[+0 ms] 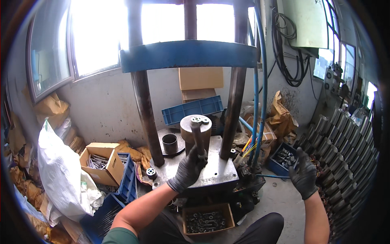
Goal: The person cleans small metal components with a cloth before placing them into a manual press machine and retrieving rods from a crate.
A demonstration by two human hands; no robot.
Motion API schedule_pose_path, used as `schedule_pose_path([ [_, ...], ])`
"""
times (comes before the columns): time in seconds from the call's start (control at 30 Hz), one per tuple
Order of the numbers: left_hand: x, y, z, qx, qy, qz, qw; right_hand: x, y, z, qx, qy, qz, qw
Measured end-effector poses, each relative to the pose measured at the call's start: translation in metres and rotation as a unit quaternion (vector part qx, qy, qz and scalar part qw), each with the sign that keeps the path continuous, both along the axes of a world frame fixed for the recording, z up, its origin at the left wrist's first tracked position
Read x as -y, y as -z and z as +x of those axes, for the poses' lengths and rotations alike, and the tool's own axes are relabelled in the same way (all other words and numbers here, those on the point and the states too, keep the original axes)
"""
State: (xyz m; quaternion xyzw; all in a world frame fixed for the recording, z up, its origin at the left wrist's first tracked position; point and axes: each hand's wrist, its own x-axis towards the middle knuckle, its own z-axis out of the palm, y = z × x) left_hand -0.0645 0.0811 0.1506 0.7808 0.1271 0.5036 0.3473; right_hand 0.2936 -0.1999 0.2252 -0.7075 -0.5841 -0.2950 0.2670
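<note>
"Where's all this light coming from?"

"The windows (97,36) up front. They're burnt out to white, and the glare hazes the blue crossbeam (189,57)."

"And lower down?"

"Even daylight, with a sheen on the steel plate (223,164), then dark shadow beneath it."

"Detail's fairly sharp mid-view."

"Yes, but towards the rim the open window pane (48,53) bows, and the corners sink into black."

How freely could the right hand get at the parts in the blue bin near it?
Probably yes: the right hand looks empty and close in this view; the blue bin is open-topped, with nothing visible covering its parts.
</note>
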Motion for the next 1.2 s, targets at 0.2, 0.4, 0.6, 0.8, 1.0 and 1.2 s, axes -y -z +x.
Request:
schedule_pose_path([
  [0.2, -0.115, -0.078, 0.035, 0.064, -0.109, 0.099, 0.987, -0.063, -0.022, 0.04, -0.046, 0.034, 0.117, 0.992],
  [0.4, -0.18, -0.101, 0.058, 0.154, -0.098, -0.106, 0.977, -0.084, -0.056, 0.037, -0.117, 0.11, -0.009, 0.987],
  [0.6, -0.225, -0.088, 0.051, 0.056, -0.163, -0.112, 0.979, -0.086, -0.047, 0.045, -0.114, 0.11, 0.007, 0.987],
  [0.8, -0.193, -0.109, 0.064, -0.061, -0.185, -0.011, 0.981, -0.07, -0.051, 0.046, -0.142, 0.13, -0.089, 0.977],
  [1.0, -0.192, -0.102, 0.062, -0.096, -0.194, -0.022, 0.976, -0.041, -0.042, 0.018, -0.181, 0.086, -0.101, 0.975],
  [1.2, -0.191, -0.083, 0.072, -0.042, -0.224, -0.077, 0.971, 0.014, -0.002, 0.001, -0.082, 0.069, -0.143, 0.984],
])
